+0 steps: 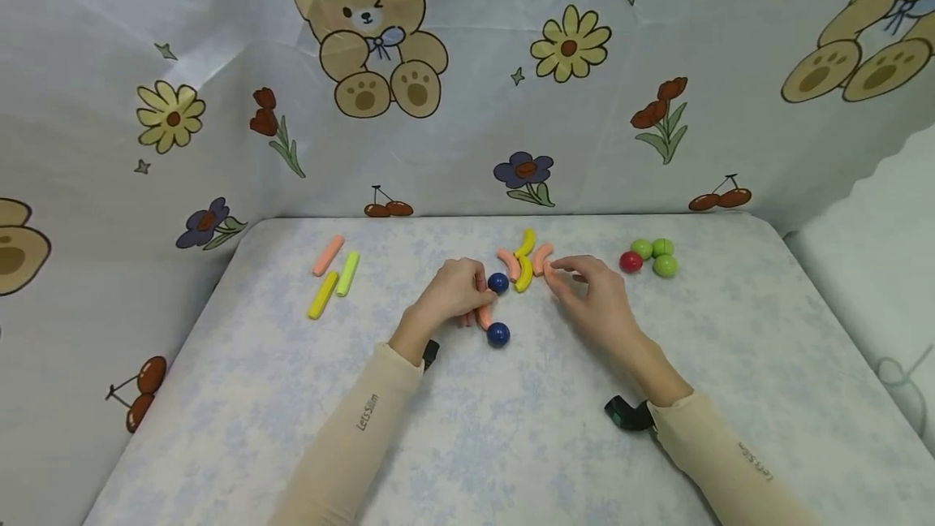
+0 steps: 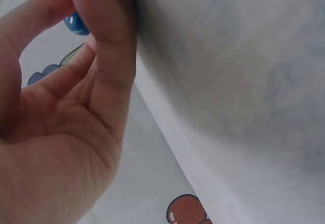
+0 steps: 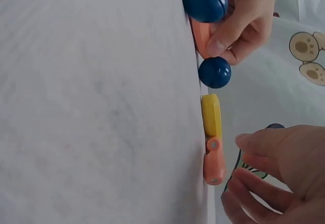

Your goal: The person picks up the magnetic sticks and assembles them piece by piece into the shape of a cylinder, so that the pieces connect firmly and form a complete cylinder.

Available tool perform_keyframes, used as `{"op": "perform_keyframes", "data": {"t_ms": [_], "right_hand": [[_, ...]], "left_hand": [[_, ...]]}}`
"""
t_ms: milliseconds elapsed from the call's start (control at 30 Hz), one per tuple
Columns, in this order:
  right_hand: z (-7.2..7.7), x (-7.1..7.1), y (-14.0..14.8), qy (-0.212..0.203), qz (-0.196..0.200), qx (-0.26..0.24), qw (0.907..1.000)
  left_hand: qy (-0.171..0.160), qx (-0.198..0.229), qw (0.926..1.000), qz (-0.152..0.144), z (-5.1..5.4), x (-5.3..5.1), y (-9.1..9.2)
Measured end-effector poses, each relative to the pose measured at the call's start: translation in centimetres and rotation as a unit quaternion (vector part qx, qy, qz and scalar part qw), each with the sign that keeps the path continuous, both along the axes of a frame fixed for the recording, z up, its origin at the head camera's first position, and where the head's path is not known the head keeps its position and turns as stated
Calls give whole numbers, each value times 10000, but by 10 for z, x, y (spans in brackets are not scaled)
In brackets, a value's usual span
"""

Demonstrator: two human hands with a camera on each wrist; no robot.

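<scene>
My left hand (image 1: 456, 286) bends over a curved orange piece (image 1: 484, 316), pinching it at one end between thumb and fingers in the right wrist view. A blue ball (image 1: 498, 282) sits by its fingertips and a second blue ball (image 1: 498, 335) lies nearer me. Part of another pinkish piece (image 1: 466, 320) shows beneath this hand. My right hand (image 1: 602, 299) hovers with loosely bent, parted fingers beside a curved orange piece (image 1: 542, 259), holding nothing visible. Left of that piece are two curved yellow pieces (image 1: 523, 274) and another orange one (image 1: 509, 265).
At the left lie an orange stick (image 1: 328, 256), a yellow stick (image 1: 322, 295) and a lime stick (image 1: 347, 274). A red ball (image 1: 631, 262) and three green balls (image 1: 665, 266) cluster at the right. A patterned cloth (image 1: 467, 136) rises behind the table (image 1: 555, 445).
</scene>
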State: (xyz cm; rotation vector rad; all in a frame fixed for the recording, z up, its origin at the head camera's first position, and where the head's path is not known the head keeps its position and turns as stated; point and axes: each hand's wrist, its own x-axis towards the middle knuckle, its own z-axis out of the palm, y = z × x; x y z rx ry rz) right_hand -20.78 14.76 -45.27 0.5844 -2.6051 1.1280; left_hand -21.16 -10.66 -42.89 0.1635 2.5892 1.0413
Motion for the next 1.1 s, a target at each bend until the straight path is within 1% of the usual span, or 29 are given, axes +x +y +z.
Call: {"op": "perform_keyframes", "data": {"t_ms": [67, 200, 300, 400, 500, 600, 700, 800, 900, 1100], "right_hand": [[-1, -1, 3, -212, 74, 88, 9997], [-2, -2, 6, -525, 318, 385, 9974], [-3, -2, 8, -596, 356, 580, 9959], [-5, 0, 10, -553, 258, 661, 9959], [-5, 0, 10, -449, 109, 654, 9968], [-5, -2, 6, -413, 18, 593, 9974], [-6, -3, 3, -492, -97, 595, 9970], [-6, -3, 2, -596, -261, 600, 9961], [-6, -3, 4, -622, -386, 591, 9956], [-3, -2, 9, -470, -513, 598, 9958]], "left_hand": [[7, -135, 9999, -60, 1, -1, -2], [22, -253, 9997, -72, 1, -1, -6], [-34, -249, 9996, -128, 1, -1, -7], [-70, -248, 9994, -225, 1, -1, -8], [5, -291, 9992, -279, 3, -2, -12], [125, -432, 9988, -215, 6, -4, -18], [205, -557, 9982, -121, 7, -4, -24], [280, -640, 9974, -152, 8, -4, -27], [375, -632, 9971, -218, 9, -4, -28], [568, -564, 9962, -343, 9, -4, -25]]}}
